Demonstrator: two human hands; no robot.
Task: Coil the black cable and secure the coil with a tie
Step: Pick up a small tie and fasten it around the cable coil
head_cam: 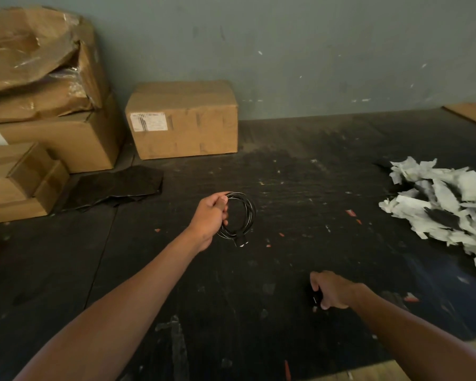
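The black cable is wound into a small round coil, with a plug end hanging at its bottom. My left hand grips the coil's left side and holds it above the dark floor mat. My right hand is low and nearer to me, fingers curled down onto the mat over a small dark object that I cannot identify. No tie is clearly visible on the coil.
Cardboard boxes stand against the wall at the back left, with more stacked at far left. A flat black sheet lies beside them. A heap of torn white paper covers the right side.
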